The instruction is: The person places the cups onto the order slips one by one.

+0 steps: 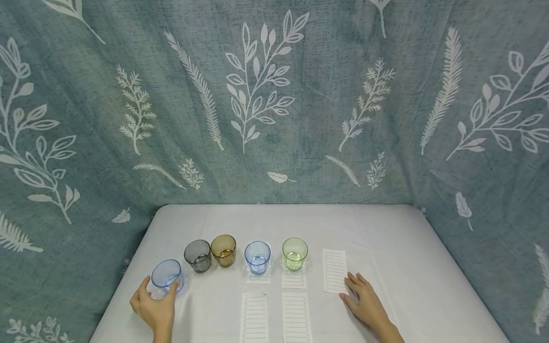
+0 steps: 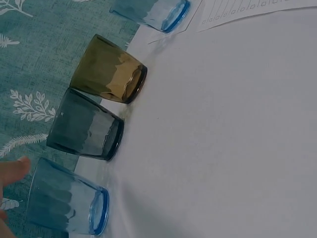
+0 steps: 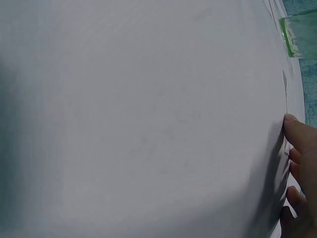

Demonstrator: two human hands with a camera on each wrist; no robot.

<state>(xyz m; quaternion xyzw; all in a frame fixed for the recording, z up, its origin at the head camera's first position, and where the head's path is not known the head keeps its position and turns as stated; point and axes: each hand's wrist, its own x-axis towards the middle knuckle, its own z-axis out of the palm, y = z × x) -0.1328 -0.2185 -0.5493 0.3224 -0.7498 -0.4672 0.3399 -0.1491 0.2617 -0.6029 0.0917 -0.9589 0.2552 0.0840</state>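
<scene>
At the left of the table, my left hand (image 1: 156, 307) grips a clear blue glass (image 1: 166, 275), thumb on its right side and fingers round its left. In the left wrist view, finger shapes show through the wall of this blue glass (image 2: 67, 201). Just right of it stand a grey glass (image 1: 198, 256) and an amber glass (image 1: 224, 251), close together. My right hand (image 1: 366, 302) rests with spread fingers on the tabletop, fingertips at the lower right edge of a lined paper slip (image 1: 334, 270).
A second blue glass (image 1: 257, 259) and a green glass (image 1: 295, 256) stand mid-table, each over the top of a paper slip. Nearer the front lie two more lined slips (image 1: 255, 317). A patterned green curtain (image 1: 274, 176) hangs behind the white table (image 1: 386, 228).
</scene>
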